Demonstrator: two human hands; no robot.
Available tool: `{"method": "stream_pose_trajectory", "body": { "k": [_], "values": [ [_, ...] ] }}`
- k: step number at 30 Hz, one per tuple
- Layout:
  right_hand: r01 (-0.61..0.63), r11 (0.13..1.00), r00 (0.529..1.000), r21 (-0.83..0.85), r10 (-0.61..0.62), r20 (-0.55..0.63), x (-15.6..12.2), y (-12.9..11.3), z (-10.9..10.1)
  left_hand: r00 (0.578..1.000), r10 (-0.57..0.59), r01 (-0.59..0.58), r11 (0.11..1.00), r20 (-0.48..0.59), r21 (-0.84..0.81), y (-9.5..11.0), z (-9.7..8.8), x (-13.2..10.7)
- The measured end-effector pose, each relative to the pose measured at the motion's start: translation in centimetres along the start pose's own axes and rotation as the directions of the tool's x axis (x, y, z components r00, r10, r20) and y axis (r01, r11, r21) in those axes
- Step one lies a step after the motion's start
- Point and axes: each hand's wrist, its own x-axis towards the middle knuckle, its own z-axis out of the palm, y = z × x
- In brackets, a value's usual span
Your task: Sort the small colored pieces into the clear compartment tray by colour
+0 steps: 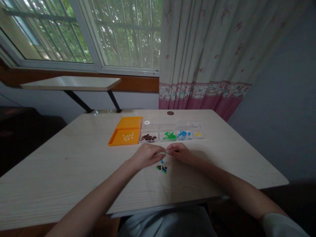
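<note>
My left hand (148, 156) and my right hand (182, 153) meet over the middle of the table, fingertips almost touching. Between them shows a tiny green piece (165, 151), like a small building brick, pinched by both hands. Just below the left fingertips sits a small blue piece (162, 161). Nearer to me lies a little cluster of brown, green and blue pieces (162, 169); whether they are joined I cannot tell.
Behind my hands stand clear boxes with brown pieces (148, 137), green pieces (170, 135), blue pieces (184, 134) and yellow pieces (198, 134). An orange case (114, 139) holding white pieces (128, 136) lies open at left. A raised shelf (74, 82) stands at the table's back left.
</note>
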Motion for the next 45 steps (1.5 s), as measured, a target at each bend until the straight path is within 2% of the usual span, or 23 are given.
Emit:
{"method": "stream_pose_trajectory", "body": {
  "k": [4, 8, 12, 18, 27, 30, 32, 35, 37, 45],
  "values": [
    [-0.015, 1.000, 1.000, 0.025, 0.014, 0.013, 0.1, 0.2, 0.1, 0.999, 0.001, -0.001, 1.000, -0.051, 0.004, -0.1, 0.2, 0.0],
    [0.050, 0.999, 0.999, 0.009, -0.050, -0.003, 0.1, 0.5, 0.3, 0.998, 0.030, -0.030, 1.000, -0.062, 0.003, -0.2, 0.3, 0.0],
    [0.141, 0.979, 0.987, -0.149, -0.151, -0.058, -0.4, 0.2, 0.3, 0.995, 0.010, -0.009, 1.000, -0.098, 0.012, -0.1, 0.1, 0.0],
    [0.175, 0.863, 0.963, -0.473, -0.251, -0.101, -0.8, 0.0, 0.5, 0.995, 0.000, 0.003, 1.000, -0.098, 0.025, -0.2, 0.1, 0.0],
    [0.198, 0.790, 0.947, -0.581, -0.308, -0.096, -0.9, -0.2, 0.4, 0.998, -0.001, 0.001, 1.000, -0.069, 0.006, -0.4, 0.4, 0.0],
    [0.214, 0.777, 0.937, -0.592, -0.335, -0.101, -0.9, -0.1, 0.1, 0.998, -0.058, 0.058, 0.998, -0.024, -0.010, -0.3, 0.0, 0.1],
    [0.213, 0.763, 0.923, -0.610, -0.362, -0.132, -0.9, -0.1, -0.4, 0.996, -0.074, 0.075, 0.997, 0.058, -0.030, -0.2, -0.3, 0.1],
    [0.199, 0.732, 0.879, -0.651, -0.427, -0.211, -0.8, -0.2, -1.2, 0.979, -0.021, 0.041, 0.995, 0.203, -0.092, -0.2, -0.5, 0.1],
    [0.187, 0.716, 0.856, -0.672, -0.455, -0.247, -0.8, -0.4, -1.8, 0.967, 0.015, 0.019, 0.991, 0.256, -0.131, -0.3, -0.4, 0.1],
    [0.164, 0.704, 0.850, -0.691, -0.456, -0.264, -0.6, -0.5, -2.4, 0.961, 0.002, 0.035, 0.991, 0.278, -0.130, -0.7, -0.1, 0.1]
  ]
}}
